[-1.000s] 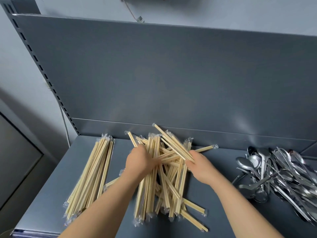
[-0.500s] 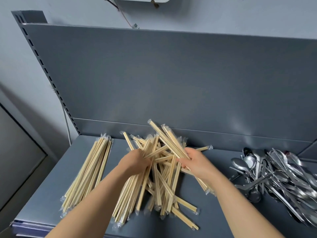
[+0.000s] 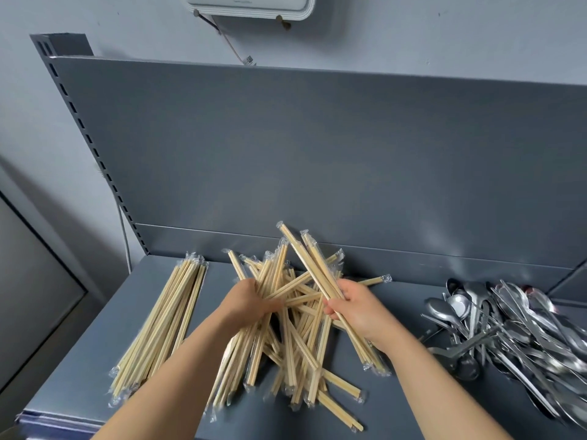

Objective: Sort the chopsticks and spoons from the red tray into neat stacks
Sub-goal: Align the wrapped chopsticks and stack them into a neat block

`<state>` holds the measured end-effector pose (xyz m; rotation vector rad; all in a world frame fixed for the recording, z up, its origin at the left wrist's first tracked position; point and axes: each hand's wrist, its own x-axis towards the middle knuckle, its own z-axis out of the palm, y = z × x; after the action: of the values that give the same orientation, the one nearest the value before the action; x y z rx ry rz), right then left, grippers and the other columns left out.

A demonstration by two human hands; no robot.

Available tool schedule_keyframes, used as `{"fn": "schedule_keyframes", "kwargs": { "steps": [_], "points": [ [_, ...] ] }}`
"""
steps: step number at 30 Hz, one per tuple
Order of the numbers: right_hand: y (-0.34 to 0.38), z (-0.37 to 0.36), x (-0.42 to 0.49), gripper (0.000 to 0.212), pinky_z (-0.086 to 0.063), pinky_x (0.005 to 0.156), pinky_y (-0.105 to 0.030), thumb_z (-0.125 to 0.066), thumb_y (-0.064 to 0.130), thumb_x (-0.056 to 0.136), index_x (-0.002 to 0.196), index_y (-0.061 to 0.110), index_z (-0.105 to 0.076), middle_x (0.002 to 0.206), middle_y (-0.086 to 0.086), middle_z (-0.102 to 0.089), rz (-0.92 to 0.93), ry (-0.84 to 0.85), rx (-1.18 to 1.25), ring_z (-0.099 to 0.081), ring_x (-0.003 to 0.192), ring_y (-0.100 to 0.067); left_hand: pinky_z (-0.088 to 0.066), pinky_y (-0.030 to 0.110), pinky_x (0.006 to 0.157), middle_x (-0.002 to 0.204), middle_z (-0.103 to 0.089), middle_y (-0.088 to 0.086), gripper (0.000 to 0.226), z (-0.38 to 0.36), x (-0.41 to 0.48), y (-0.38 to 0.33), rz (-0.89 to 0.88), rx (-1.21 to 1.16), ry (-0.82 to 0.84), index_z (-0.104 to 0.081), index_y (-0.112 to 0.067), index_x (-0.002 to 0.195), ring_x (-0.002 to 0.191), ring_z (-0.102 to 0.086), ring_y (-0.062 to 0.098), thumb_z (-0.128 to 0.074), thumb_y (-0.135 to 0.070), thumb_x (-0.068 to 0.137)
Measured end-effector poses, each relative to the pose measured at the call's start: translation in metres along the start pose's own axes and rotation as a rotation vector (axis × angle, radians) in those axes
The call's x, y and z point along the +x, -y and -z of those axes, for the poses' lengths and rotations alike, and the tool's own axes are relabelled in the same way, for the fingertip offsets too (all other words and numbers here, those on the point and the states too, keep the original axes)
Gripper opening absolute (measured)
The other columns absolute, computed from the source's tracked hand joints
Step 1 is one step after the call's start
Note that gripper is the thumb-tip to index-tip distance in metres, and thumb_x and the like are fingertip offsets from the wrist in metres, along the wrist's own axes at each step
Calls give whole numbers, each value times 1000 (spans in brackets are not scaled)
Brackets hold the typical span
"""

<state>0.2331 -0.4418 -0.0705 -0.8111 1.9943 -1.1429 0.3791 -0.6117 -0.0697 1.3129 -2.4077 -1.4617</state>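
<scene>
Two chopstick bundles (image 3: 241, 354) (image 3: 305, 258) higher, two hands (image 3: 251, 300) (image 3: 359, 308)

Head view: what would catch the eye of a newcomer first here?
The tangled pile of wrapped chopsticks in the middle of the grey shelf stands out first, with the left hand gripping one bundle and the right hand holding a few sticks tilted over it. A neat stack of chopsticks lies to its left, and a shiny heap of metal spoons to its right.
</scene>
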Motion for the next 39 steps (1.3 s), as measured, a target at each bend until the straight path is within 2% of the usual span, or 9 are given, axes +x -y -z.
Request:
{"fn": "schedule_keyframes", "kwargs": {
  "steps": [5, 9, 12, 18, 22, 26, 28, 33, 39],
  "points": [
    [1, 10, -7, 20, -55, 88, -31, -56, 2, 88, 97, 16, -67, 87, 0, -69, 23, -13, 122, -66, 90, -15, -55, 43, 74, 79, -68, 11, 22, 18, -5, -3, -97, 61, -27, -54, -5, 93, 62, -63, 17, -60, -26, 93],
    [7, 24, -16, 21, -54, 89, -30, -57, 1, 91, 100, 13, -70, 88, 1, -72, 99, -33, 282, -69, 92, -15, -48, 31, 54, 70, -60, 3, 21, 45, -14, -31, -231, 8, -132, -52, -9, 90, 47, -59, 3, -59, -28, 94],
    [12, 31, -20, 25, -50, 94, -33, -56, 2, 93, 101, 20, -72, 95, -2, -74, 120, -64, 347, -69, 98, -14, -47, 26, 54, 70, -60, 0, 20, 47, -21, -61, -345, -96, -164, -54, -10, 89, 51, -57, 5, -58, -29, 95],
    [20, 42, -27, 37, -48, 92, -32, -55, 2, 93, 95, 33, -75, 98, 5, -75, 169, -140, 401, -68, 97, -7, -42, 9, 49, 77, -52, 0, 23, 1, -35, -111, -498, -336, -43, -48, -10, 100, 54, -50, -4, -47, -33, 100],
    [8, 49, -36, 35, -50, 93, -30, -56, -1, 93, 105, 29, -70, 101, 5, -74, 173, -204, 465, -68, 101, -9, -44, 8, 58, 85, -48, -2, 21, -37, -39, -114, -548, -349, 51, -46, -17, 106, 63, -48, -5, -42, -37, 101],
    [-18, 50, -45, 40, -49, 89, -23, -53, -4, 94, 115, 28, -66, 109, 9, -73, 164, -237, 519, -64, 108, -7, -50, 26, 81, 89, -46, 1, 17, -61, -44, -111, -583, -379, 116, -46, -17, 112, 81, -48, 9, -43, -31, 102],
    [-27, 51, -48, 42, -48, 89, -25, -53, -5, 93, 113, 29, -69, 109, 8, -73, 174, -257, 548, -65, 107, -8, -48, 31, 83, 87, -44, 4, 19, -68, -48, -116, -619, -404, 133, -46, -11, 111, 80, -45, 14, -44, -28, 102],
    [-31, 60, -50, 45, -49, 93, -30, -55, -4, 91, 108, 35, -72, 108, 1, -73, 243, -270, 552, -66, 106, -15, -46, 16, 74, 83, -43, 0, 17, -74, -51, -133, -726, -430, 178, -47, -10, 110, 74, -45, 6, -45, -25, 102],
    [-47, 58, -55, 43, -52, 86, -23, -58, 1, 89, 108, 36, -71, 107, 1, -73, 220, -264, 557, -66, 107, -16, -46, 15, 82, 87, -54, -5, 15, -97, -46, -107, -674, -446, 270, -52, -20, 114, 82, -54, 1, -50, -17, 100]
  ]
}}
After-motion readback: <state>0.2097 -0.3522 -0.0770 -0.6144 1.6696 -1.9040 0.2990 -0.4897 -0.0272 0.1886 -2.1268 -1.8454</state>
